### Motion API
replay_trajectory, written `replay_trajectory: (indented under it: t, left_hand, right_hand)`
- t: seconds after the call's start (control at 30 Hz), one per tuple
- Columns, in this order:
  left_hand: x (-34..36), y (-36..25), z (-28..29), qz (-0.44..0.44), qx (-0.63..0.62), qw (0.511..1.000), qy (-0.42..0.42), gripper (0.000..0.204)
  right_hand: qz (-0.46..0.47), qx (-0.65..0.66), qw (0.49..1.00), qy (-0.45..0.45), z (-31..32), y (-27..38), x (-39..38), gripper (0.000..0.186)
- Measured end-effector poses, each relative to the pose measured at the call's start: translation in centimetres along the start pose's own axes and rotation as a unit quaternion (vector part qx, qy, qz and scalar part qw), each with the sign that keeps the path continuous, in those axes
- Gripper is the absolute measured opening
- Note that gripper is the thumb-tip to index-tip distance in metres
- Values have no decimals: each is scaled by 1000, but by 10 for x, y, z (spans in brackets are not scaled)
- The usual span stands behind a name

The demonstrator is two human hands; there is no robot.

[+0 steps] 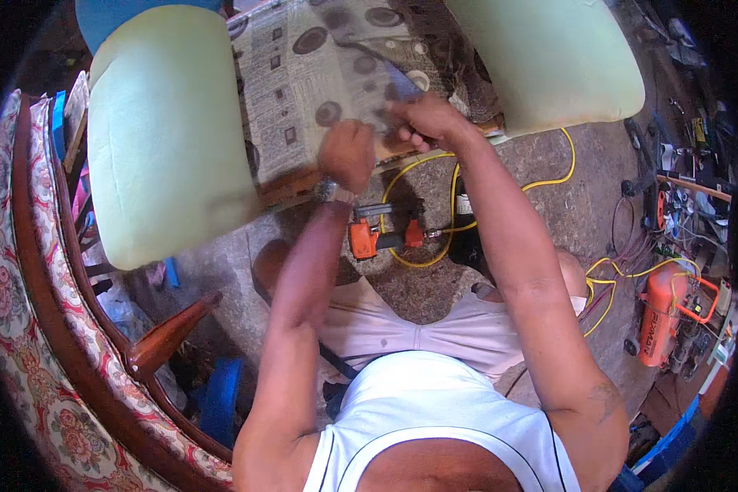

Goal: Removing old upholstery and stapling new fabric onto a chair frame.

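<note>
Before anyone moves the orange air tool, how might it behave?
The orange air tool would likely feel rigid and heavyish, its body looking solid. Its angular shape should resist rolling. The attached yellow hose, loosely curved, would probably trail along.

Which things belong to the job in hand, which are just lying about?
Likely job:
- patterned fabric, by left hand and right hand
- green foam pads
- orange air tool, yellow hose
- orange tank, perhaps

Apparently lying about:
- floral furniture
- clutter on the right
</note>
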State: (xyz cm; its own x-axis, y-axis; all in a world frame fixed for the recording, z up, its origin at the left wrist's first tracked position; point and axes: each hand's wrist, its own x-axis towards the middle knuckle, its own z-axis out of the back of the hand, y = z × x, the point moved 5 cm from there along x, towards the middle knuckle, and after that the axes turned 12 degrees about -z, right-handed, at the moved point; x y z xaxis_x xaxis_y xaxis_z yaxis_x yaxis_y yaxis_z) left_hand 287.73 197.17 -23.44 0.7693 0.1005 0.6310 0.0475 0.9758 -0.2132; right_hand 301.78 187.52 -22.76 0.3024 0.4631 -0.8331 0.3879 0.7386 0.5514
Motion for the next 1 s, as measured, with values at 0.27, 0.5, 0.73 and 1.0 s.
replay_trajectory:
  t: [0.27,0.5,0.73,1.0]
  left_hand:
    - [-8,1,-16,51,-16,998,-39,4]
    - [-9,-6,-12,37,-74,996,-17,12]
    - [-7,-5,-7,34,-72,997,-15,7]
    - [-1,-14,-10,58,-44,994,80,31]
  right_hand:
    - [132,-225,944,-200,-10,-6,44,60]
    - [233,-249,898,-279,-4,-26,26,64]
    - [41,82,995,-36,4,-32,25,35]
    - [191,-295,903,-245,17,-22,17,40]
